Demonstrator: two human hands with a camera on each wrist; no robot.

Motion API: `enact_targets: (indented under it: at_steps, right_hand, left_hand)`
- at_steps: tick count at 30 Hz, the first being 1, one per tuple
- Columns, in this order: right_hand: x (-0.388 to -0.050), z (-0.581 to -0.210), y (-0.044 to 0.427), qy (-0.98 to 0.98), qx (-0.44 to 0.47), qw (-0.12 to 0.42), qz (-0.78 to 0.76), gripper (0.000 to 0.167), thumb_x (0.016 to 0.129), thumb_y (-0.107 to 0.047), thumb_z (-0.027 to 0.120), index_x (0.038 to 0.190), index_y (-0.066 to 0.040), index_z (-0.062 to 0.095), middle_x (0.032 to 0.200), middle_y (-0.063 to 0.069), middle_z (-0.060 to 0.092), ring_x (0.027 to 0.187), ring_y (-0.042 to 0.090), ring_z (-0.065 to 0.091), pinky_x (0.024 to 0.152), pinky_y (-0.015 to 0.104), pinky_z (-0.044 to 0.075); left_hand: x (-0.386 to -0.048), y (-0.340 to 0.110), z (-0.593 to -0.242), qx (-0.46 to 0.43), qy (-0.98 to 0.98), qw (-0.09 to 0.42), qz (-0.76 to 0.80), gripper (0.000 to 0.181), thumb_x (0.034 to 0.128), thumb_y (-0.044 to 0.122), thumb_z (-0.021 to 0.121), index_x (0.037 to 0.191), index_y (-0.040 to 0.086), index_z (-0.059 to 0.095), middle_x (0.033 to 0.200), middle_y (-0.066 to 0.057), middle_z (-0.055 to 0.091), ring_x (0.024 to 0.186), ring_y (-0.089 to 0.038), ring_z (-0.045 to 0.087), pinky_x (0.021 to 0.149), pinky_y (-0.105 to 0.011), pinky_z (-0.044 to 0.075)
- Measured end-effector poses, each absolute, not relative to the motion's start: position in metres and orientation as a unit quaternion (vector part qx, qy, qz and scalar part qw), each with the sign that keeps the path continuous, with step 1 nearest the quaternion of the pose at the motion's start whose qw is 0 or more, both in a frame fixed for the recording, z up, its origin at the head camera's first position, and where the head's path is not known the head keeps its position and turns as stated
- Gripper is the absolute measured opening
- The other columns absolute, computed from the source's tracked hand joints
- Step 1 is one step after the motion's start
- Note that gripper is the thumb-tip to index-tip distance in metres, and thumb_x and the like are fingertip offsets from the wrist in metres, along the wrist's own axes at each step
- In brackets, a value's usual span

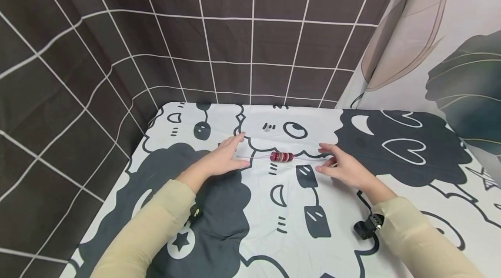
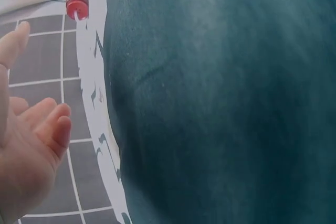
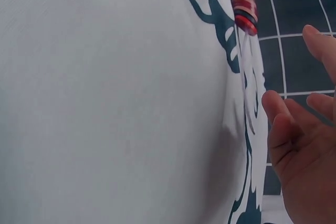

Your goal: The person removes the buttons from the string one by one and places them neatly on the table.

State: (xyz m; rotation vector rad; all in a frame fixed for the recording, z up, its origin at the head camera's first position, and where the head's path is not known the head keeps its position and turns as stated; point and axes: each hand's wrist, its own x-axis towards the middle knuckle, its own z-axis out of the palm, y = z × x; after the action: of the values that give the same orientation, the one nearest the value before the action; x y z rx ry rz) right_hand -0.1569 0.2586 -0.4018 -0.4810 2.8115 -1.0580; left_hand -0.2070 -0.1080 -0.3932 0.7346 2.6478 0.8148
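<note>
A stack of red, striped buttons (image 1: 282,156) threaded on a white string lies on the patterned cloth between the hands. One button's face with small holes shows in the left wrist view, at the end of the stack (image 2: 77,4). The string (image 1: 256,157) runs out to both sides. My left hand (image 1: 220,157) is by its left end, thumb and fingers spread apart and holding nothing. Beside the right end is my right hand (image 1: 344,165), its fingers loosely bent. In the right wrist view, the string (image 3: 248,87) lies apart from these fingers.
The surface is covered by a white cloth (image 1: 289,252) with dark cartoon shapes. Dark fabric with a white grid (image 1: 227,43) hangs behind and at the left. A leaf-print curtain (image 1: 415,51) is at the right. Each wrist wears a small black camera (image 1: 367,226).
</note>
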Motion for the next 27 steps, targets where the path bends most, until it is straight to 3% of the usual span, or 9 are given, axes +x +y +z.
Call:
enact_targets:
  at_steps: [3,10,16,23,27]
  right_hand:
    - [-0.159,-0.402,0.253,0.918,-0.168,0.050,-0.355,0.072,0.083,-0.027,0.071,0.138,0.004,0.036,0.127,0.020,0.053,0.086,0.019,0.061,0.066,0.026,0.048]
    - [-0.163,-0.401,0.243,0.913,-0.167,0.061,-0.367,0.071,0.082,-0.026,0.072,0.138,0.003,0.037,0.127,0.018,0.054,0.085,0.016,0.060,0.066,0.026,0.048]
    - [-0.165,-0.400,0.236,0.920,-0.160,0.061,-0.353,0.068,0.083,-0.030,0.070,0.136,0.001,0.041,0.114,0.014,0.061,0.081,0.013,0.059,0.067,0.028,0.046]
    - [-0.168,-0.399,0.230,0.916,-0.158,0.076,-0.361,0.071,0.085,-0.029,0.069,0.139,0.003,0.035,0.125,0.016,0.057,0.086,0.015,0.060,0.070,0.028,0.046]
    - [-0.168,-0.399,0.227,0.913,-0.159,0.081,-0.367,0.070,0.085,-0.028,0.068,0.139,0.003,0.035,0.125,0.016,0.057,0.085,0.014,0.060,0.071,0.029,0.046]
  left_hand:
    - [-0.207,-0.106,-0.393,0.252,0.912,0.146,0.290,0.087,0.0860,0.037,0.066,0.150,0.011,0.014,0.145,-0.012,0.033,0.122,-0.030,0.046,0.100,-0.047,0.037]
    - [-0.207,-0.100,-0.394,0.250,0.910,0.152,0.292,0.083,0.0869,0.035,0.065,0.149,0.008,0.018,0.141,-0.011,0.038,0.113,-0.027,0.054,0.095,-0.045,0.042]
    - [-0.209,-0.095,-0.395,0.258,0.911,0.140,0.289,0.072,0.0885,0.035,0.063,0.146,0.007,0.029,0.136,-0.009,0.045,0.105,-0.021,0.057,0.088,-0.040,0.046]
    - [-0.214,-0.081,-0.392,0.244,0.904,0.131,0.325,0.068,0.0883,0.031,0.065,0.143,0.007,0.033,0.130,-0.007,0.051,0.097,-0.016,0.056,0.076,-0.031,0.048]
    - [-0.217,-0.073,-0.392,0.242,0.898,0.135,0.341,0.067,0.0881,0.030,0.065,0.142,0.006,0.034,0.130,-0.008,0.052,0.094,-0.014,0.055,0.077,-0.030,0.047]
